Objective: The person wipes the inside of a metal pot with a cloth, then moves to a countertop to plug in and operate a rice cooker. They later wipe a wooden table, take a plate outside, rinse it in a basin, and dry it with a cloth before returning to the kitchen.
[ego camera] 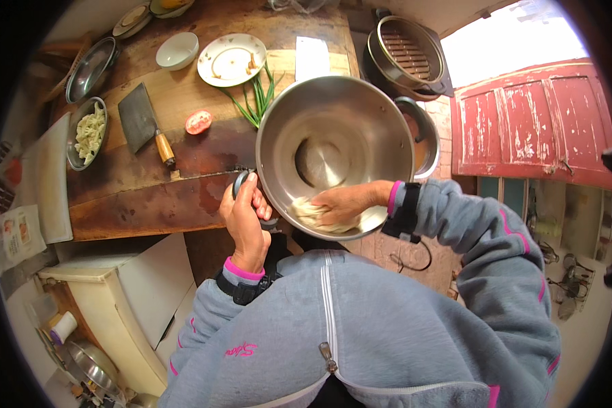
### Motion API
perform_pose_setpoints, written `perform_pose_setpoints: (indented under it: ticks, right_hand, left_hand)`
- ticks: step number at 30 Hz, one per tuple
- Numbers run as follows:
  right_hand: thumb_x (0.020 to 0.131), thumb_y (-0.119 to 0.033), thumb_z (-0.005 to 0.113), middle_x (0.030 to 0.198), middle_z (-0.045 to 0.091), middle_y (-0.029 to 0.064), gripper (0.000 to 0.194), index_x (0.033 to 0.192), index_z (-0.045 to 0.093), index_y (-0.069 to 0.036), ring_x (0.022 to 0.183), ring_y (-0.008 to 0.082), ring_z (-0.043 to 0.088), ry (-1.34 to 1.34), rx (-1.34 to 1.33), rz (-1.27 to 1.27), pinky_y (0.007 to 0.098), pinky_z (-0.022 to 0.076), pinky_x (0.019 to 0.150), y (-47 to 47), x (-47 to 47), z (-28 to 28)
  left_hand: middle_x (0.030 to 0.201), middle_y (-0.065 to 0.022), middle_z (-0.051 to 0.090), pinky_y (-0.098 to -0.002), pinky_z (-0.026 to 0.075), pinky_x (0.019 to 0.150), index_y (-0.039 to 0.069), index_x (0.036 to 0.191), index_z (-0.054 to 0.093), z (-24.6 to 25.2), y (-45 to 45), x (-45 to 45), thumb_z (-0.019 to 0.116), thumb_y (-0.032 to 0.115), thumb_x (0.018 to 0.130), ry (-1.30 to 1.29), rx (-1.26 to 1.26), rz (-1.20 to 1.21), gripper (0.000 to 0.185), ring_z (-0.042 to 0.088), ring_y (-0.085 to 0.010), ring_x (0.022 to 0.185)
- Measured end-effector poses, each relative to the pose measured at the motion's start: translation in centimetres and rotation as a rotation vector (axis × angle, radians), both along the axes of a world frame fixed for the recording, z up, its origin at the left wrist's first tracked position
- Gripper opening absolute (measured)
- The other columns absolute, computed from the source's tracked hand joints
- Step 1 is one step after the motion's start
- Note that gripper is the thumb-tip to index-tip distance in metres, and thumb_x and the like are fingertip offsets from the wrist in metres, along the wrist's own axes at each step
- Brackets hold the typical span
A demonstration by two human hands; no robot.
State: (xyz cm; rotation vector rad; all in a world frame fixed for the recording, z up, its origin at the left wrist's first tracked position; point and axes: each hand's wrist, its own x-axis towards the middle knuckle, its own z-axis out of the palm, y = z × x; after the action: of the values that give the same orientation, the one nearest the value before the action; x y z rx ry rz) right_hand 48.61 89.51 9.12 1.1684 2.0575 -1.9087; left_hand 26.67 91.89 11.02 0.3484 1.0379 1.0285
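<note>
A large, deep stainless steel pot [377, 122] is tipped so that its open mouth faces me. My left hand [247, 217] grips its black side handle [239, 181] at the left of the rim. My right hand [349, 201] is inside the pot, holding a pale, blurred cloth [306, 211] against the near inner wall. A dark curved mark [302, 163] shows on the bottom of the pot. Part of the cloth is hidden under my right fingers.
The wooden table [148, 214] bears a cleaver [138, 120], a tomato half [198, 122], green onions [257, 102], a plate [224, 60], a white bowl [177, 51] and a bowl of cauliflower florets [91, 133]. At right are a steamer pot [371, 53] and another pan [431, 137].
</note>
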Motion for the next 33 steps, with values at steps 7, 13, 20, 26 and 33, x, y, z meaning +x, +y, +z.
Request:
perform_pose_setpoints:
  ticks: [7, 13, 20, 26, 33]
  right_hand:
    - [0.078, -0.021, 0.069, 0.104, 0.054, 0.0165, 0.043, 0.119, 0.058, -0.011, 0.094, 0.033, 0.056, -0.006, 1.039, -0.431, 0.0424, 0.0478, 0.08, 5.7, -3.6, 5.7]
    - [0.07, -0.021, 0.074, 0.09, 0.058, 0.0124, 0.025, 0.09, 0.064, -0.011, 0.087, 0.0295, 0.061, -0.487, 1.287, -0.478, 0.0397, 0.0537, 0.068, 11.5, -1.0, 4.2]
    - [0.079, -0.011, 0.064, 0.083, 0.058, 0.0141, 0.012, 0.091, 0.063, -0.008, 0.077, 0.0303, 0.063, -1.047, 1.314, -0.5, 0.0399, 0.055, 0.059, 5.7, 7.8, 6.5]
    - [0.081, -0.02, 0.066, 0.082, 0.066, 0.0054, 0.03, 0.102, 0.067, 0.002, 0.074, 0.0127, 0.061, -0.598, 0.328, -0.995, 0.0288, 0.0493, 0.065, -7.0, 14.7, 15.0]
    - [0.097, -0.019, 0.058, 0.1, 0.067, 0.0079, 0.026, 0.117, 0.058, -0.002, 0.084, 0.0158, 0.068, 0.14, 0.3, -1.657, 0.0307, 0.0575, 0.066, -10.2, 27.1, 11.7]
  left_hand:
    - [0.058, 0.0035, 0.042, -0.0236, 0.031, 0.041, 0.008, 0.08, 0.053, -0.2, -0.1, -0.2, 0.061, 0.016, 0.092, 0.06, 0.004, -0.009, 0.017, 0.037, -0.0064, 0.045]
    - [0.058, 0.0036, 0.042, -0.0236, 0.031, 0.041, 0.008, 0.079, 0.052, -0.2, 0.1, -0.3, 0.061, 0.016, 0.092, 0.018, 0.031, -0.035, 0.017, 0.037, -0.0061, 0.045]
    - [0.059, 0.003, 0.045, -0.0236, 0.035, 0.042, 0.007, 0.081, 0.054, -0.7, 0.0, -0.6, 0.061, 0.016, 0.093, 0.031, 0.038, -0.057, 0.016, 0.039, -0.0065, 0.046]
    - [0.06, 0.0013, 0.046, -0.0249, 0.037, 0.042, 0.006, 0.082, 0.053, -0.9, 0.1, -1.0, 0.061, 0.018, 0.093, 0.032, 0.067, -0.098, 0.018, 0.041, -0.0081, 0.046]
    - [0.059, 0.0021, 0.045, -0.0237, 0.037, 0.041, 0.006, 0.084, 0.056, -0.6, 0.1, -0.7, 0.061, 0.02, 0.094, 0.114, 0.078, -0.081, 0.017, 0.04, -0.0069, 0.046]
